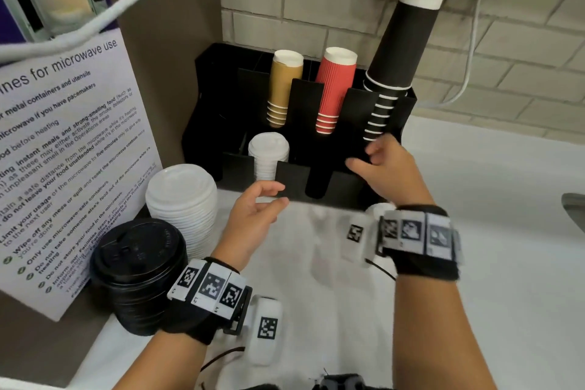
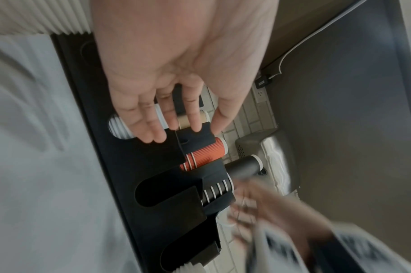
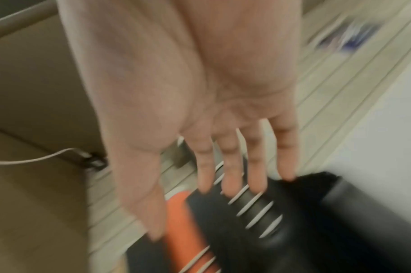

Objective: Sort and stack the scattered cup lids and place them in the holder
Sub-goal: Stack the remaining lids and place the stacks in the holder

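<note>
A black holder [image 1: 319, 188] stands against the brick wall. A stack of small white lids [image 1: 268, 153] sits in its front left slot. Outside it, on the counter, stand a stack of larger white lids [image 1: 182, 203] and a stack of black lids [image 1: 139, 272]. My left hand [image 1: 266, 199] hovers with relaxed, empty fingers at the holder's front edge, just below the small white lids [image 2: 120, 127]. My right hand [image 1: 370, 157] is spread and empty over the holder's right side, next to the stack of black cups [image 1: 391, 73]. In the right wrist view the fingers [image 3: 232, 177] are straight and blurred.
Tan cups [image 1: 281, 89] and red cups [image 1: 334, 89] fill the holder's rear slots. A microwave notice board [image 1: 63, 152] leans at the left behind the lid stacks. A white cable [image 1: 471, 51] hangs on the wall. A sink edge [image 1: 574, 206] shows at the right.
</note>
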A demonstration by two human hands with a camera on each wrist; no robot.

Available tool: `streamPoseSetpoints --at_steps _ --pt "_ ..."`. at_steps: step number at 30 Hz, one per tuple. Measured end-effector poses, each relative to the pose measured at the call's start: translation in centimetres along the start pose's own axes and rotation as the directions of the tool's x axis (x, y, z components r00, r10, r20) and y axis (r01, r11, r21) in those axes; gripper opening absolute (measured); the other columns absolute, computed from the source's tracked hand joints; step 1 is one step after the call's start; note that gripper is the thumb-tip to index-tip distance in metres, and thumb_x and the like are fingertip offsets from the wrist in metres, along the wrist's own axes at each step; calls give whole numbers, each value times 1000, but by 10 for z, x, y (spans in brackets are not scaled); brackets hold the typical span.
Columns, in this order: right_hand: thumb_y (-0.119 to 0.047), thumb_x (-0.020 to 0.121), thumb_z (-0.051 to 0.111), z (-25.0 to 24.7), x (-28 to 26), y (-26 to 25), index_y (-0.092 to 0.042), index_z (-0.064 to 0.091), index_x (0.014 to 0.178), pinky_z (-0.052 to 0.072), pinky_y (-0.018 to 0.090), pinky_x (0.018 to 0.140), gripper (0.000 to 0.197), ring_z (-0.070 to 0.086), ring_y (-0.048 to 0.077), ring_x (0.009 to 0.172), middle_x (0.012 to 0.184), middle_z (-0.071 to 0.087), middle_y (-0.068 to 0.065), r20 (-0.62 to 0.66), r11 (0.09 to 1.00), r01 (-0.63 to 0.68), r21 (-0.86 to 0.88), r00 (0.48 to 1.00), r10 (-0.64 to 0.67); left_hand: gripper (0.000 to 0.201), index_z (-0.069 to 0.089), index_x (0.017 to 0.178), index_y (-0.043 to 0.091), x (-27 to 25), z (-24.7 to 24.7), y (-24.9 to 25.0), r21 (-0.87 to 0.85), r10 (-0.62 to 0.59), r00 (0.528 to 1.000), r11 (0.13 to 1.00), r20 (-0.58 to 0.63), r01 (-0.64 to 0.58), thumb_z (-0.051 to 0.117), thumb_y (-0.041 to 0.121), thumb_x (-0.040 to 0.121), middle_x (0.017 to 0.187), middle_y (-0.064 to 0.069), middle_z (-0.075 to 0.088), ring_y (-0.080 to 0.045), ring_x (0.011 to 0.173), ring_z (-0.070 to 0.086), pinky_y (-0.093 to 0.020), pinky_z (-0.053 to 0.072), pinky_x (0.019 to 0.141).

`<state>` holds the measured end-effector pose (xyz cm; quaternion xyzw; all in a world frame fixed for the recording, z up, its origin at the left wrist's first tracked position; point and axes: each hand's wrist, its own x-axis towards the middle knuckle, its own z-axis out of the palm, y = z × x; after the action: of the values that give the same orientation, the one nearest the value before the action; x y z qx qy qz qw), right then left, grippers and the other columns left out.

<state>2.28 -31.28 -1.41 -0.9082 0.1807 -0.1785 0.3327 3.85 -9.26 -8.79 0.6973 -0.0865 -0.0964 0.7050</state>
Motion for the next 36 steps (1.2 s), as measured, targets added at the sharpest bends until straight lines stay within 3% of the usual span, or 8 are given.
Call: streamPoseSetpoints --at_steps 5,14,22,26,28,31,33,36 --pt "-41 70 80 -18 -33 51 -23 44 109 39 31 68 56 53 24 98 114 49 5 221 926 -342 -159 902 371 18 65 102 27 -1 6 1 -23 -3 1000 1000 25 4 63 12 92 110 6 59 -9 95 59 -28 52 88" --pt "-26 65 84 2 -42 65 -23 35 105 48 41 85 64 51 33 108 117 48 11 210 899 -379 -222 881 423 18 64 101 29 -5 18 3 -21 -8 996 1000 89 10 62 13 93 111 8 59 -12 100 60 -32 51 91" --pt "-32 68 81 -2 -41 65 -28 29 107 47 50 91 65 51 34 106 112 47 9 154 911 -346 -226 910 384 18 64 103 30 -4 20 5 1 4 995 1000 95 -4 62 15 93 112 8 59 -10 102 59 -29 52 89" --pt "-28 68 82 -15 -38 57 -27 34 106 43 29 64 61 53 24 92 107 50 5 169 970 -242 -35 955 244 24 63 105 34 -5 21 6 28 36 991 999 127 -40 68 17 90 119 9 59 -4 95 61 -24 53 85" --pt "-25 69 83 -16 -39 44 -28 39 107 43 22 63 58 54 15 90 102 53 -1 236 973 -180 143 961 143 42 58 117 38 -7 24 7 32 60 976 997 208 -68 76 24 82 125 13 57 4 95 63 -16 52 76" --pt "-31 63 82 -6 -45 19 -35 44 112 49 22 75 62 61 17 98 107 60 4 396 917 -174 359 918 19 84 42 136 45 -9 31 8 -58 102 942 994 319 -88 82 36 63 134 17 52 4 113 59 -15 52 82" --pt "-38 57 79 4 -49 7 -40 45 114 48 22 74 67 64 14 98 108 64 5 458 885 -176 431 888 -47 91 35 140 44 -9 34 7 -99 163 925 986 342 -137 83 31 64 136 15 53 2 120 56 -17 49 91" --pt "-43 56 75 14 -50 -2 -46 46 116 48 24 76 67 62 12 98 107 64 3 485 873 -154 462 869 -103 90 36 142 43 -8 34 5 -138 186 929 979 320 -149 82 27 66 140 11 52 1 122 55 -17 50 91"
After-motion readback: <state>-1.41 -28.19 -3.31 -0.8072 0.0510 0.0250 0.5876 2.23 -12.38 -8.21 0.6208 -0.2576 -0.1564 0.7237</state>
